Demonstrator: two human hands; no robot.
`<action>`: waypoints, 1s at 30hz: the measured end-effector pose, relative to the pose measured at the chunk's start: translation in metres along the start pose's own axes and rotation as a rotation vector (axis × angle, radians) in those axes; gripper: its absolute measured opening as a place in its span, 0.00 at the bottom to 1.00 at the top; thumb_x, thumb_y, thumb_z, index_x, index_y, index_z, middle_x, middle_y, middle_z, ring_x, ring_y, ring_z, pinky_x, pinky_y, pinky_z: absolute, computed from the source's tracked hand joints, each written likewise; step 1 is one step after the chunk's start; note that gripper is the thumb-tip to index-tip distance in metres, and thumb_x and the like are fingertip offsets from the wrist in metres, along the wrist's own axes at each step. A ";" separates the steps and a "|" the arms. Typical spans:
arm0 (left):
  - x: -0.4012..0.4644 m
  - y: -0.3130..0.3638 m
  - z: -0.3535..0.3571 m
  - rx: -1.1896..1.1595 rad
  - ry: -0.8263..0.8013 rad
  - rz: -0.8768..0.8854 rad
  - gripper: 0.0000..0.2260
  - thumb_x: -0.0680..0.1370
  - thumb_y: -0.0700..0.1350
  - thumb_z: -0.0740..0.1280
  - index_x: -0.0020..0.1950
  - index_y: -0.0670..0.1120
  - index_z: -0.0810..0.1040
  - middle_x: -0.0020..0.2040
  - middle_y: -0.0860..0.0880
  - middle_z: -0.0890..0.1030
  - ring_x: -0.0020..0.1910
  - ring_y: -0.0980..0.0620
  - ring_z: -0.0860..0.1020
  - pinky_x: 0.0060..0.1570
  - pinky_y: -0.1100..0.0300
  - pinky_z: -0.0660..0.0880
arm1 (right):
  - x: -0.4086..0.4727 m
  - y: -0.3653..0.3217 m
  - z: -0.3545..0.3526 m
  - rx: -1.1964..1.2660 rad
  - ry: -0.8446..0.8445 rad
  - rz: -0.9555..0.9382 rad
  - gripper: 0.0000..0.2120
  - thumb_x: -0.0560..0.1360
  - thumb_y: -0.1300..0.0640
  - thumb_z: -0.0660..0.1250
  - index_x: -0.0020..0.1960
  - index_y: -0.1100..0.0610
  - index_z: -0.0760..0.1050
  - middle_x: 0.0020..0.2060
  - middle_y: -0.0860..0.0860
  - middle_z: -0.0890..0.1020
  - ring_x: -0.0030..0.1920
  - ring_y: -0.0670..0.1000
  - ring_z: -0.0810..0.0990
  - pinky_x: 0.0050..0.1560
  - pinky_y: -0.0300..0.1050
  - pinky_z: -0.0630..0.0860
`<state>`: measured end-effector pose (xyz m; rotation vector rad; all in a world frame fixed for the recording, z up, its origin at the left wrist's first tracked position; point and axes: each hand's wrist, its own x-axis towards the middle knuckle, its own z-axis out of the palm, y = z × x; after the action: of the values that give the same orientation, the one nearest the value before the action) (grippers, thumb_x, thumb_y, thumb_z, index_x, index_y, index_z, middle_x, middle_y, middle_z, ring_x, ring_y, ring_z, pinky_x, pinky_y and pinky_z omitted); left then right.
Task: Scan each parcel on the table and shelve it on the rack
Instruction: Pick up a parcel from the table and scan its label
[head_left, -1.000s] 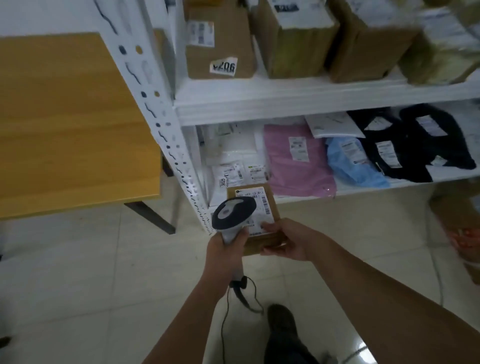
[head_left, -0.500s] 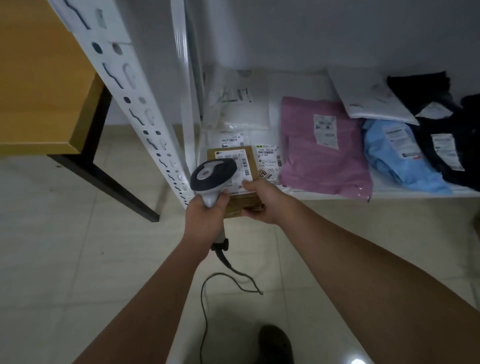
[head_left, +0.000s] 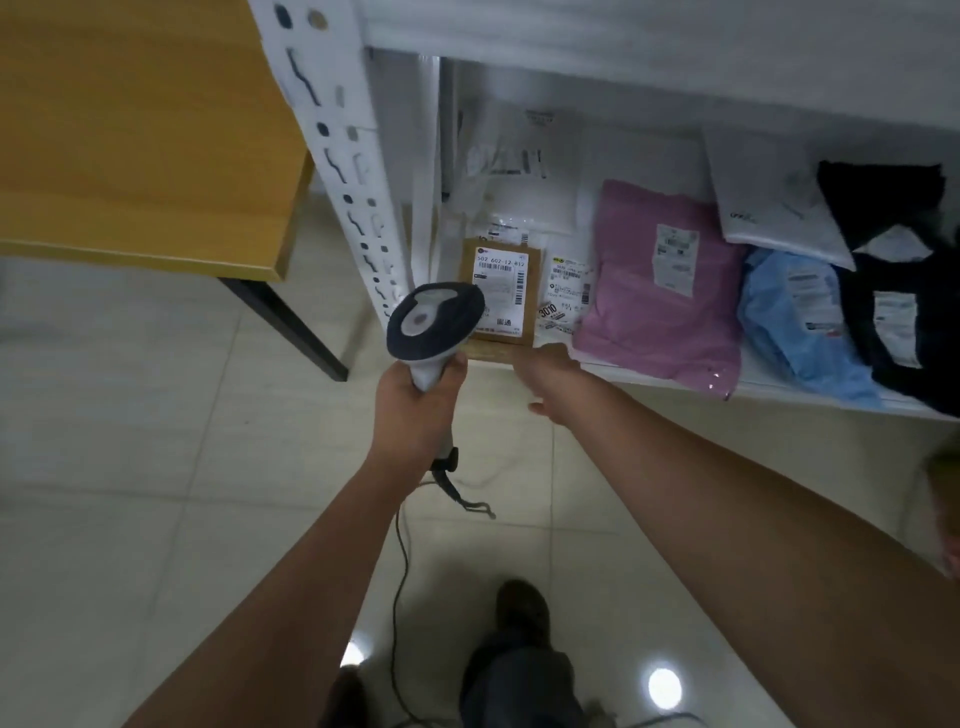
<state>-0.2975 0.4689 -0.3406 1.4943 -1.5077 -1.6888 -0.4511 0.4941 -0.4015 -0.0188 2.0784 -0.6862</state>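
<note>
The small cardboard parcel (head_left: 498, 291), a flat brown box with a white printed barcode label on top, lies on the lowest shelf (head_left: 810, 389) of the white metal rack (head_left: 337, 171), at the shelf's front-left corner, partly over white plastic mailers (head_left: 519, 171). The right hand (head_left: 545, 379) is at its near edge; whether the fingers grasp the box or only press it inward cannot be told, since they are hidden behind the knuckles. The left hand (head_left: 415, 405) is clenched round the handle of a corded barcode scanner (head_left: 436, 322), its dark rounded head hovering just in front of the parcel. The step in hand looks like shelving; the next move would call for letting go and turning back to the tabletop (head_left: 135, 130), a smooth yellow-wood slab to the left. Beside the box sit a soft pink poly bag (head_left: 660, 291), a crinkled blue one (head_left: 795, 322) and black ones (head_left: 898, 270), all labelled.
</note>
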 end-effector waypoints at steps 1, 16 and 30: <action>-0.013 0.009 -0.008 -0.032 -0.005 -0.007 0.07 0.79 0.43 0.69 0.41 0.45 0.78 0.39 0.43 0.81 0.40 0.46 0.80 0.47 0.46 0.80 | -0.019 -0.004 -0.001 -0.052 -0.048 -0.028 0.31 0.78 0.49 0.63 0.75 0.60 0.57 0.72 0.59 0.63 0.70 0.62 0.66 0.68 0.59 0.69; -0.112 0.229 -0.279 -0.149 0.433 0.178 0.06 0.81 0.44 0.65 0.45 0.47 0.80 0.40 0.45 0.85 0.36 0.45 0.85 0.39 0.56 0.82 | -0.329 -0.210 0.101 -0.222 -0.522 -0.372 0.10 0.80 0.49 0.63 0.53 0.55 0.71 0.45 0.52 0.74 0.44 0.49 0.73 0.58 0.47 0.76; -0.033 0.323 -0.607 -0.243 0.644 0.210 0.08 0.80 0.45 0.67 0.44 0.44 0.78 0.38 0.43 0.83 0.34 0.47 0.84 0.36 0.57 0.82 | -0.441 -0.445 0.364 -0.158 -0.538 -0.481 0.06 0.81 0.55 0.61 0.46 0.54 0.70 0.50 0.55 0.73 0.48 0.52 0.73 0.49 0.47 0.75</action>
<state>0.1456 0.1312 0.0635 1.4882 -1.0267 -1.0715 -0.0199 0.0682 -0.0043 -0.7335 1.6014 -0.7018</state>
